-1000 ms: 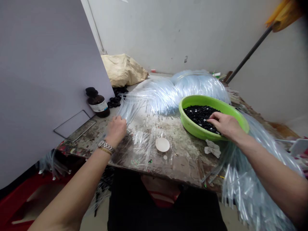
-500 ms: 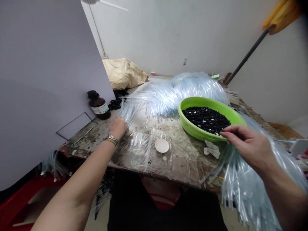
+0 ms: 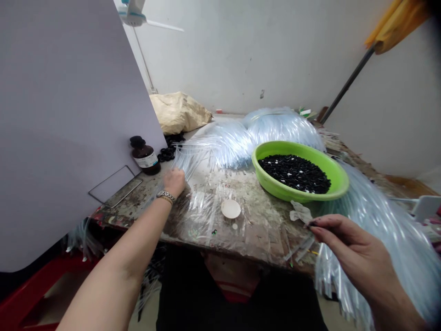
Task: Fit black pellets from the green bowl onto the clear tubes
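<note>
My left hand [image 3: 175, 181] is closed at the left of the table, with its fingers on the ends of clear plastic tubes [image 3: 193, 158]; how many it grips is hidden. My right hand [image 3: 347, 239] pinches a small black piece [image 3: 312, 224] between thumb and fingertips, in front of a green basin [image 3: 334, 186]. Many small black pieces [image 3: 292, 172] with a few white bits fill the basin. A shallow white dish [image 3: 230, 209] lies on the table between my hands. Just beyond my right fingertips is a crumpled white tissue [image 3: 300, 212].
A brown bottle [image 3: 146, 158] and a wire frame [image 3: 115, 186] stand by the left panel. Behind are a cream sack [image 3: 182, 112] and a large bundle of clear tubes [image 3: 282, 126]. Another tube bundle [image 3: 386, 239] hangs over the table's right edge, under my right arm.
My right hand has drawn back from the basin's rim toward me, a black piece now visible in its pinch. My left hand stays at the tubes. The view has tilted up slightly.
</note>
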`<state>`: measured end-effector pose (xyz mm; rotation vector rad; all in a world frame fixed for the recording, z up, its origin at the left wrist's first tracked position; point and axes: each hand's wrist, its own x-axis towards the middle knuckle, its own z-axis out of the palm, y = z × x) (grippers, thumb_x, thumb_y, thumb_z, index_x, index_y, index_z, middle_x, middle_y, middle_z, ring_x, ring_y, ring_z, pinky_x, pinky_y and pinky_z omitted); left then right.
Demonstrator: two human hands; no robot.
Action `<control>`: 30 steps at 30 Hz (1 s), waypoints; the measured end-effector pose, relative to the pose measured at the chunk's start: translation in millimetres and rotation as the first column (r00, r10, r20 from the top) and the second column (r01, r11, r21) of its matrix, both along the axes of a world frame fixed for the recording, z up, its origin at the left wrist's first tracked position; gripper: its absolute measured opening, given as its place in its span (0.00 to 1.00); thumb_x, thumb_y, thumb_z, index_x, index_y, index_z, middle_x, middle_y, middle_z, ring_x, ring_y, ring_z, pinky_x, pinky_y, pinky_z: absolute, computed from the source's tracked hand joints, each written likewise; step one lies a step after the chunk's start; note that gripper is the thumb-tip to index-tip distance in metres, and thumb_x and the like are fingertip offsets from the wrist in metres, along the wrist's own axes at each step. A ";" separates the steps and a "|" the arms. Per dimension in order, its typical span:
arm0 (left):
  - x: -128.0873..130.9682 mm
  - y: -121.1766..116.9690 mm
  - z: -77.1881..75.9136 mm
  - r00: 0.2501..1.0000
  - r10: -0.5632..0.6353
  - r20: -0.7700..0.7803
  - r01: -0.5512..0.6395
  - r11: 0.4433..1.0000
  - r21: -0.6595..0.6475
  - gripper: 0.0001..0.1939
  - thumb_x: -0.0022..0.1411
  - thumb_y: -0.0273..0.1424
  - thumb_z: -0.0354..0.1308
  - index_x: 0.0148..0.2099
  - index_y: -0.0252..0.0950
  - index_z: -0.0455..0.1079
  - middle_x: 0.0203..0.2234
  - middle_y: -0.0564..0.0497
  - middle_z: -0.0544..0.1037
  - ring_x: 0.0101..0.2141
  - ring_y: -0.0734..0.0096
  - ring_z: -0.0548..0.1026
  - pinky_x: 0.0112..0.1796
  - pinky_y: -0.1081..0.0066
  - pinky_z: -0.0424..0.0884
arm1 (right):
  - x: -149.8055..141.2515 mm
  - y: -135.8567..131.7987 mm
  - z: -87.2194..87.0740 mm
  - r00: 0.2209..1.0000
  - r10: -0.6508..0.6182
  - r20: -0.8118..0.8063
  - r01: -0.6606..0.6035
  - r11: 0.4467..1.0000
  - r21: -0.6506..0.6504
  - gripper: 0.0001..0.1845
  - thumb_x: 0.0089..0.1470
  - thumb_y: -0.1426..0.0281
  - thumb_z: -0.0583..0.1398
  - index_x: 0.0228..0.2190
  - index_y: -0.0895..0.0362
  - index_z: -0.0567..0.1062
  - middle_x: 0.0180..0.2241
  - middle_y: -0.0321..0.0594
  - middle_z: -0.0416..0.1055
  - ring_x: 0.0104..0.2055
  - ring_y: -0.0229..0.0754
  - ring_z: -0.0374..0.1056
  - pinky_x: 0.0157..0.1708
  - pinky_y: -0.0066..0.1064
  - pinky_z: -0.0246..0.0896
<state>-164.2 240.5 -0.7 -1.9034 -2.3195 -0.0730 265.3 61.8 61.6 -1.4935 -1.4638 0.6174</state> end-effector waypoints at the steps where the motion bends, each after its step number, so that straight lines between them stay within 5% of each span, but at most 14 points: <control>1: 1.2 1.4 -1.1 1.000 0.002 0.006 -0.002 1.000 0.004 0.13 0.66 0.34 0.57 0.47 0.31 0.71 0.48 0.42 0.74 0.49 0.57 0.72 0.48 0.54 0.69 | -1.0 -2.8 -1.6 1.000 0.001 -0.010 -0.001 1.000 0.003 0.10 0.46 0.57 0.65 0.29 0.49 0.78 0.31 0.41 0.76 0.34 0.49 0.72 0.33 0.38 0.70; 7: 1.8 6.7 2.0 0.994 0.025 0.111 -0.027 0.999 0.016 0.13 0.66 0.35 0.57 0.48 0.32 0.72 0.47 0.44 0.76 0.47 0.58 0.74 0.47 0.53 0.71 | -3.3 -18.6 -11.8 0.997 -0.003 -0.077 0.002 1.000 -0.017 0.11 0.46 0.57 0.65 0.29 0.50 0.78 0.31 0.40 0.76 0.31 0.45 0.72 0.29 0.33 0.70; 15: -5.8 -0.9 30.9 0.908 0.064 0.414 -0.128 0.983 0.128 0.12 0.65 0.36 0.57 0.44 0.32 0.72 0.41 0.46 0.77 0.42 0.61 0.75 0.45 0.56 0.71 | 3.9 -26.4 -22.8 0.991 -0.059 -0.120 0.052 0.997 -0.060 0.12 0.44 0.58 0.67 0.30 0.51 0.78 0.30 0.39 0.77 0.32 0.44 0.73 0.32 0.31 0.72; 22: -14.6 -31.5 60.8 0.591 -0.063 0.804 -0.212 0.950 0.230 0.05 0.55 0.32 0.52 0.30 0.36 0.65 0.17 0.56 0.67 0.19 0.73 0.67 0.22 0.72 0.63 | -9.5 -29.3 -21.3 0.978 -0.027 -0.208 0.014 0.998 -0.065 0.12 0.44 0.59 0.68 0.30 0.52 0.79 0.33 0.40 0.77 0.34 0.45 0.73 0.31 0.30 0.71; 30: -3.6 -126.6 101.7 0.240 -0.272 0.932 -0.238 0.914 0.328 0.12 0.47 0.37 0.60 0.33 0.37 0.64 0.19 0.57 0.67 0.18 0.77 0.64 0.20 0.76 0.60 | -26.5 -39.8 -23.5 0.903 0.118 -0.412 -0.221 0.952 -0.213 0.12 0.48 0.59 0.67 0.29 0.54 0.77 0.33 0.40 0.76 0.28 0.39 0.67 0.28 0.29 0.65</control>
